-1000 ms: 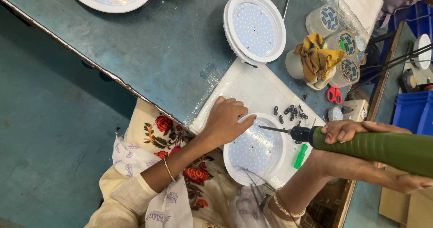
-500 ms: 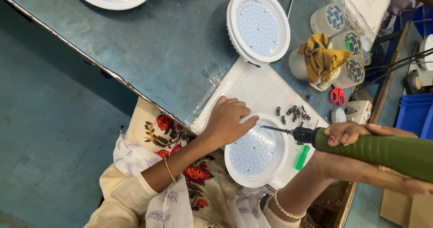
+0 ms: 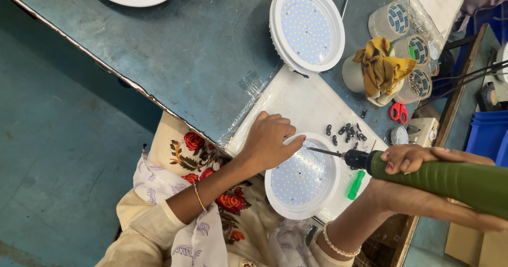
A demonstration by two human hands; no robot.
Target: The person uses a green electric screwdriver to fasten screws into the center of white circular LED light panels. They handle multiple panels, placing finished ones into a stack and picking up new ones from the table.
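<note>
Since 1 second ago my left hand (image 3: 267,143) has slid onto the round LED panel (image 3: 302,178) on the bench (image 3: 174,50), pinning its rim, while my right hand (image 3: 423,164), closed around the green electric screwdriver (image 3: 444,178), brings the bit closer over it.

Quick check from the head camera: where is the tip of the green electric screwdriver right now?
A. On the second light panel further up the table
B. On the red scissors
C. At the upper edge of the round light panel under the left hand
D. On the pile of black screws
C: the right hand holds the green screwdriver, whose bit reaches the upper edge of the round light panel, close to the left hand resting on its rim.
</note>
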